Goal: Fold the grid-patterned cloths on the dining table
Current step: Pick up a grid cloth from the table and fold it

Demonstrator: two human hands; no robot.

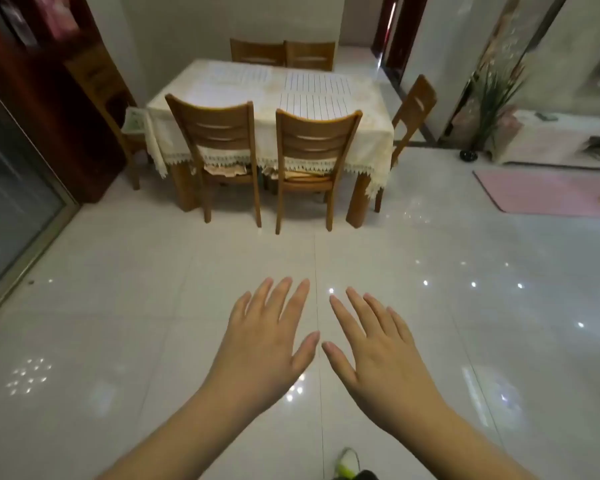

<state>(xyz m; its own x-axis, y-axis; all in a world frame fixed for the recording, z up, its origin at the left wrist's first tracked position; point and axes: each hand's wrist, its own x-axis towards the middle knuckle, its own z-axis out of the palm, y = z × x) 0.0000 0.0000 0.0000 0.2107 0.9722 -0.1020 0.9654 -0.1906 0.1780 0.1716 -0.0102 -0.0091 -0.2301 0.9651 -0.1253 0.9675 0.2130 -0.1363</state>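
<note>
The dining table (368, 147) stands ahead across the floor, draped in a cream lace-edged tablecloth. Three white grid-patterned cloths lie flat on it: one at the back left (239, 75), one at the back right (317, 84) and one nearer the front right (314, 105). My left hand (264, 336) and my right hand (378, 344) are held out palm down over the tiled floor, well short of the table. Both have their fingers spread and hold nothing, and their thumb tips almost meet.
Two wooden chairs (219, 140) (312, 150) are tucked in on the table's near side, two more stand behind it, and one (409, 112) at its right end. A dark cabinet (32, 98) is at left, a pink mat (548, 192) and a plant (492, 95) at right.
</note>
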